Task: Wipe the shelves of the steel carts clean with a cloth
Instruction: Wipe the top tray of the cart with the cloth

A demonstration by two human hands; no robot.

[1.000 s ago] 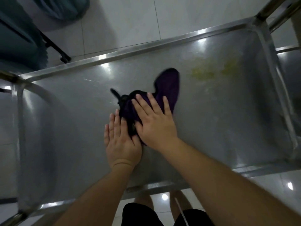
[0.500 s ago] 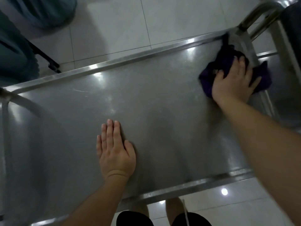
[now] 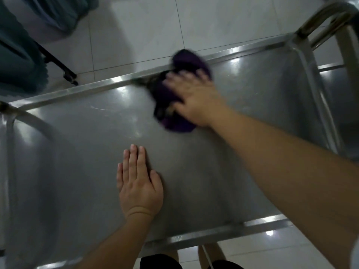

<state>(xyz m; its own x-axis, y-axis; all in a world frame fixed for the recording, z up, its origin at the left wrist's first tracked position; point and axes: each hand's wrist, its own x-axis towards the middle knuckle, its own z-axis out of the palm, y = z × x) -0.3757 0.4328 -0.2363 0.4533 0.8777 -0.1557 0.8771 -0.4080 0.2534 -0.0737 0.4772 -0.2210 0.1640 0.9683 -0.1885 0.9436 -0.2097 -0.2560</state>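
The steel cart's top shelf (image 3: 81,144) fills the view, with a raised rim all round. A dark purple cloth (image 3: 174,117) lies bunched against the far rim, blurred by motion. My right hand (image 3: 194,96) presses down on the cloth with its fingers stretched over it toward the rim. My left hand (image 3: 138,183) rests flat on the bare steel near the front, fingers straight and together, holding nothing.
The cart's tubular handle (image 3: 326,18) rises at the far right corner, with a second steel surface (image 3: 345,98) beyond the right rim. Teal fabric (image 3: 17,61) on a dark stand hangs at the left. White floor tiles (image 3: 147,30) lie past the far rim.
My right hand has swept the cloth from the far right corner leftward along the far rim toward the middle. My left hand has stayed flat in place.
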